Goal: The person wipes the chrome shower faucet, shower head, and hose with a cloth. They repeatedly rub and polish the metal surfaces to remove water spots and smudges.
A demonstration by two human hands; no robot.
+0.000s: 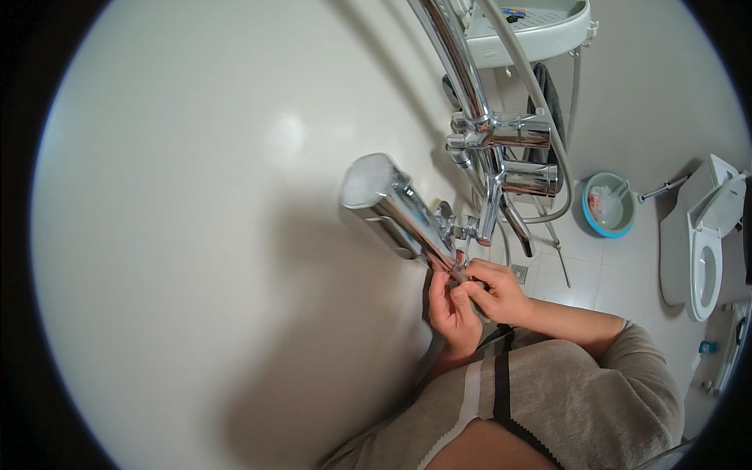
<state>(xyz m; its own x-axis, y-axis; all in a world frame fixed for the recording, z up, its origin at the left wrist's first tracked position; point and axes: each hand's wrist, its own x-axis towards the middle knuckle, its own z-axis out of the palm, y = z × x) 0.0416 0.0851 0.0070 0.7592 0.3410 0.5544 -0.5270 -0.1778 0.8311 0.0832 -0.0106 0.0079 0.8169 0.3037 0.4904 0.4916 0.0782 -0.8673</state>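
A chrome wall-mounted dispenser-like cylinder with a pale end cap slants down the wall towards both hands. My left hand is curled at its lower end, fingers bent around a small part there. From the right, my right hand meets it, thumb and forefinger pinching the same small part. What that part is cannot be made out, since the fingers cover most of it. Just above the hands stands a chrome shower mixer with knobs, a spout and a grey hose.
A white corner shelf hangs above, with a dark cloth below it. On the tiled floor stand a blue-rimmed basin holding a plastic bag and a thin-legged stand. A floor drain and a white toilet are at the right.
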